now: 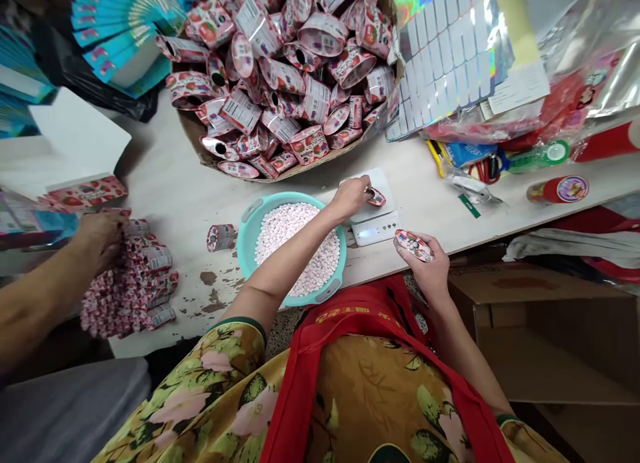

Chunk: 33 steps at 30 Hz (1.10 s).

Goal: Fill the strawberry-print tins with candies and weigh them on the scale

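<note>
My left hand [351, 197] reaches across the basin to the white digital scale [377, 231]. Its fingers are closed at a small strawberry-printed oval box [377, 197] on the weighing plate. In front of the scale, my right hand [431, 266] grips another small oval box [414, 245], red and white, its flat face turned up. Under my left forearm sits a turquoise basin [242, 249] holding a heap of small pale pink candies [280, 239]. One more printed box [221, 237] stands on the table left of the basin.
A large cardboard carton [195, 143] full of printed boxes stands behind the basin. At left, a co-worker's hand [103, 239] touches stacked boxes [133, 283]. Label sheets [445, 56], a box cutter [439, 157], a tape roll [555, 153] and a jar [557, 189] lie right.
</note>
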Tool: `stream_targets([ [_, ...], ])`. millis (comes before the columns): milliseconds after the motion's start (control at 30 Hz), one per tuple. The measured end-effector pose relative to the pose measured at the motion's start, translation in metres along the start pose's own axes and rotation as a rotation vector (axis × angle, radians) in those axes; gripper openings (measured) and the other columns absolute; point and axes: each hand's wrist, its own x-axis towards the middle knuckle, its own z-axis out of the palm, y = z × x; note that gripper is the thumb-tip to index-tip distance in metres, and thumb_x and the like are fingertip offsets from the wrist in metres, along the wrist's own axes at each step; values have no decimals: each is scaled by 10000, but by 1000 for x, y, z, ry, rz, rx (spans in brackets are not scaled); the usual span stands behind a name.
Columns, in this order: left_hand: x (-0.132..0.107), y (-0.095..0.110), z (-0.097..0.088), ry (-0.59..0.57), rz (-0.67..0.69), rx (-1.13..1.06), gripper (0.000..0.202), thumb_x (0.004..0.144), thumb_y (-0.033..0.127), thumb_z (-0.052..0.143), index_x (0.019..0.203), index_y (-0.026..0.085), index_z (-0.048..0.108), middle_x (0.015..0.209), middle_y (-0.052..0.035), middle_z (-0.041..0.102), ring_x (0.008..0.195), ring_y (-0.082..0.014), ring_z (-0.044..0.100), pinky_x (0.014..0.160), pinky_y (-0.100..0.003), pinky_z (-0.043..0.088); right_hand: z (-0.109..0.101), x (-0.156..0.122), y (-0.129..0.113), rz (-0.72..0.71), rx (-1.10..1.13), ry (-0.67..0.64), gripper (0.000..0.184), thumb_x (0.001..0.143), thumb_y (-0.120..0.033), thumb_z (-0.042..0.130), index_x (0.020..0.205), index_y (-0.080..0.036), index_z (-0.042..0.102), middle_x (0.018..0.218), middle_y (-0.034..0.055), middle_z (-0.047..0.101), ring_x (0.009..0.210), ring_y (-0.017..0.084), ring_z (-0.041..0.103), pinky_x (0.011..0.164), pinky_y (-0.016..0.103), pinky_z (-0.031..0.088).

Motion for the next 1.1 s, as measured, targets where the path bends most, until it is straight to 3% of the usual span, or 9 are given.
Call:
stream_targets([
  [133, 3, -3, 4, -7, 1, 21, 318, 809, 203, 674, 1124, 206, 636, 953, -63, 729, 910, -247, 644, 776, -318, 417, -5, 7, 6, 30, 25, 34, 485, 666, -430, 852, 1066, -194, 711, 1067, 87, 754, 958, 235, 713, 902, 407, 580],
  [267, 3, -3, -3, -40, 13, -19, 262, 839, 244, 662, 1099, 208, 659, 900, -47, 728, 859, -230, 649, 733, -305, 407, -5, 13, 6, 26, 29, 51, 483, 663, -430, 853, 1063, -199, 712, 1070, 83, 754, 961, 235, 713, 914, 410, 578],
  [433, -7, 3, 4, -90, 56, 155, 248, 927, 381, 607, 1016, 187, 733, 1063, -125, 753, 969, -278, 678, 747, -327, 426, 0, 27, 11, -30, 24, 51, 471, 671, -420, 835, 1069, -202, 709, 1068, 82, 741, 968, 241, 702, 929, 437, 573],
  [500, -18, -2, 3, -51, 43, 205, 262, 959, 360, 567, 1019, 174, 742, 1081, -150, 753, 967, -278, 686, 754, -327, 429, 12, 40, 15, -99, 8, 68, 478, 662, -413, 831, 1072, -200, 709, 1072, 77, 719, 975, 241, 689, 946, 451, 561],
  [567, -40, -15, -7, 90, -39, 154, 268, 970, 372, 558, 1045, 190, 741, 1037, -139, 760, 922, -264, 688, 733, -311, 422, 33, 58, 17, -201, -25, 61, 474, 665, -409, 819, 1077, -200, 714, 1077, 71, 690, 984, 235, 673, 964, 448, 546],
  [733, -145, -79, -66, 653, -472, -14, 274, 931, 461, 612, 1032, 240, 740, 799, -74, 723, 728, -219, 622, 659, -282, 354, 96, 103, 13, -367, -191, -66, 464, 720, -430, 740, 1113, -185, 712, 1088, 105, 675, 1051, 254, 625, 1008, 460, 504],
  [833, -194, -141, -95, 807, -860, 106, 283, 912, 456, 610, 968, 204, 726, 751, -97, 684, 774, -261, 619, 678, -306, 346, 113, 117, -4, -452, -365, -58, 503, 719, -465, 756, 1138, -195, 687, 1157, 131, 664, 1164, 303, 573, 1095, 540, 420],
  [967, -199, -231, -110, 689, -1041, 128, 201, 882, 375, 622, 847, 179, 646, 760, -116, 640, 878, -311, 606, 753, -364, 366, 134, 135, -68, -725, -411, -13, 490, 851, -479, 682, 1271, -236, 615, 1286, 135, 608, 1286, 323, 510, 1135, 578, 375],
  [1100, -174, -285, -112, 717, -955, 13, 344, 893, 351, 640, 647, 201, 452, 605, 4, 332, 857, -249, 500, 878, -439, 371, 202, 176, -137, -956, -484, -368, 305, 900, -415, 658, 1155, -248, 660, 1281, 88, 639, 1274, 291, 544, 1124, 571, 410],
])
